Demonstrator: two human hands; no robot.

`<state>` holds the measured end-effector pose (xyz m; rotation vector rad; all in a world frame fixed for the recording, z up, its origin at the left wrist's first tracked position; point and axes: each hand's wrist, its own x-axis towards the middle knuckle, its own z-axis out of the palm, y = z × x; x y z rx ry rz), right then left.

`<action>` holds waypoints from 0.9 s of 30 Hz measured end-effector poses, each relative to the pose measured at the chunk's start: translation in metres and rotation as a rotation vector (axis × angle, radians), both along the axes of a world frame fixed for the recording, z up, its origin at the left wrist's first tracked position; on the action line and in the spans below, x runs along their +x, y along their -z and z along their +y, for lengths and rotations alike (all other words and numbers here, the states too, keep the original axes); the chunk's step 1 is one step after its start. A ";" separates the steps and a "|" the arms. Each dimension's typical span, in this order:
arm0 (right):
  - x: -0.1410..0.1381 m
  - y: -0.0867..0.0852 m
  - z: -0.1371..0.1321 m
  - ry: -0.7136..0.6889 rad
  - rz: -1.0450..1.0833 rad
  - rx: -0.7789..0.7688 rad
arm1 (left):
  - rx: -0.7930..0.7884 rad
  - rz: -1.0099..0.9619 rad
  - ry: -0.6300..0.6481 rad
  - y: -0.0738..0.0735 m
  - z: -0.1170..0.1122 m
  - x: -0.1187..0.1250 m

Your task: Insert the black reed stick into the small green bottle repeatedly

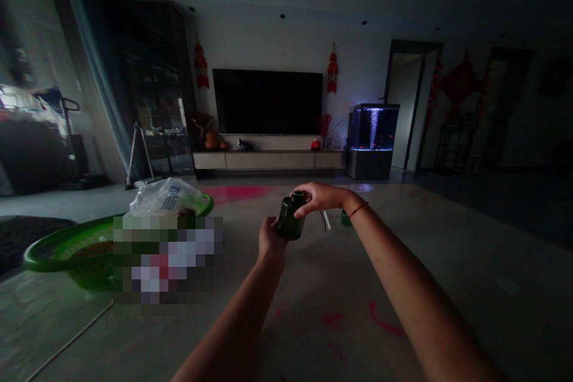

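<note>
A dark green bottle (289, 222) with a short neck is held up in front of me, tilted slightly. My left hand (271, 241) is closed around its lower left side. At the top, my right hand (323, 197) grips the neck and shoulder from the right, fingers curled over it; a thin red cord circles that wrist. Beyond my right wrist sits a small green object (346, 218), partly hidden by the arm. A thin whitish stick-like piece (327, 220) lies just past the bottle.
To the left stands a green plastic basket (85, 262) with a whitish plastic bag (165, 198) on it; part of this area is pixelated. Pink marks (385, 321) stain the pale surface. A low TV cabinet (268, 160) and a lit aquarium (373, 128) are farther back.
</note>
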<state>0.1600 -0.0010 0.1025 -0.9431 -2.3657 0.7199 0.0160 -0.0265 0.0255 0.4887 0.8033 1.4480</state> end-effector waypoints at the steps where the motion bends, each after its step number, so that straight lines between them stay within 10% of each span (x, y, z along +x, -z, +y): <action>1: 0.000 0.000 0.000 0.005 0.010 0.000 | 0.015 0.002 -0.008 0.000 0.001 -0.001; 17: 0.015 0.033 0.031 0.150 -0.282 0.050 | 0.224 0.584 0.364 0.016 0.035 -0.015; 27: 0.021 0.039 0.038 0.058 -0.207 -0.087 | 0.236 0.655 0.310 0.030 0.042 -0.008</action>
